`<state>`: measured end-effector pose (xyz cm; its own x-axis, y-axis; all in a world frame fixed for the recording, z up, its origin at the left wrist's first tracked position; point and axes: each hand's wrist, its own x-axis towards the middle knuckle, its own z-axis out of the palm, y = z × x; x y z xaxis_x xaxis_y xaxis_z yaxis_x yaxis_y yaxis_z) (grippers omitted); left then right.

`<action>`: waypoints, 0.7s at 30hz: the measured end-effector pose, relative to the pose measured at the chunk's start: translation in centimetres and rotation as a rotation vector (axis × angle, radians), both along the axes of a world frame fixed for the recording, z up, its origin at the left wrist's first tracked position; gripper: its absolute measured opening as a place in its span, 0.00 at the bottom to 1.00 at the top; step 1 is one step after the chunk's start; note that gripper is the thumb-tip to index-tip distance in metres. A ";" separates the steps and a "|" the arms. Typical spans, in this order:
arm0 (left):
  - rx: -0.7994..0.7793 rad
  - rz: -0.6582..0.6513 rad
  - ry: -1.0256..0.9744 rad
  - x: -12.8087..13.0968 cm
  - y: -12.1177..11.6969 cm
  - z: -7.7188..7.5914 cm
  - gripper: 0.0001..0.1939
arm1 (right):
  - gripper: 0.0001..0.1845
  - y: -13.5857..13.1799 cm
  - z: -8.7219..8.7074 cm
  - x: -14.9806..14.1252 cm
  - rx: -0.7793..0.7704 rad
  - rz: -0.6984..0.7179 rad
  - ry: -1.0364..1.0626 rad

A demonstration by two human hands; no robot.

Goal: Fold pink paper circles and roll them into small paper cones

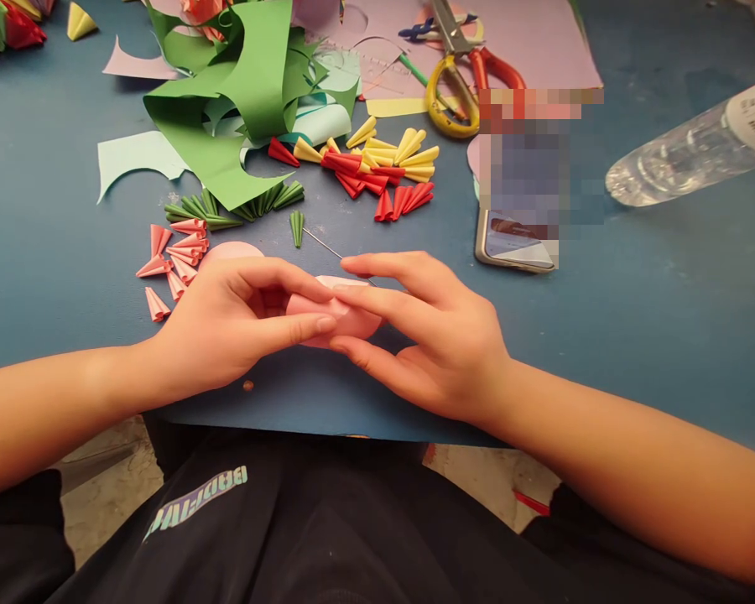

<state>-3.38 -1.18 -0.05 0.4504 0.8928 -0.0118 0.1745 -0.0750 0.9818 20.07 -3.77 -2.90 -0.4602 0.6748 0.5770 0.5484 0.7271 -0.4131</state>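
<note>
Both my hands meet over a small piece of pink paper (pixel 352 317) near the front edge of the blue board (pixel 635 335). My left hand (pixel 239 323) pinches its left side between thumb and fingers. My right hand (pixel 424 327) pinches the right side, fingers curled over it. A thin metal needle (pixel 323 244) lies just beyond the paper. A second pink paper disc (pixel 230 252) peeks out behind my left hand.
Folded paper cones lie in groups: pink (pixel 173 260), green (pixel 232 205), red and yellow (pixel 383 168). Green paper scraps (pixel 239 92), scissors (pixel 456 80), a phone (pixel 516 243) and a plastic bottle (pixel 692 143) lie farther back.
</note>
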 end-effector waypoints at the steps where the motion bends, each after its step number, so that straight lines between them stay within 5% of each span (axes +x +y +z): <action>1: -0.055 0.000 -0.034 0.0 0.0 -0.1 0.06 | 0.17 0.0 0.0 0.0 0.022 -0.009 -0.004; 6: -0.228 -0.037 -0.147 -0.1 -0.1 -0.4 0.12 | 0.18 -0.1 -0.1 -0.2 -0.009 0.025 0.059; 21: -0.279 -0.123 -0.103 -0.3 -0.4 -0.7 0.15 | 0.08 -0.3 0.0 -0.2 -0.020 0.045 -0.002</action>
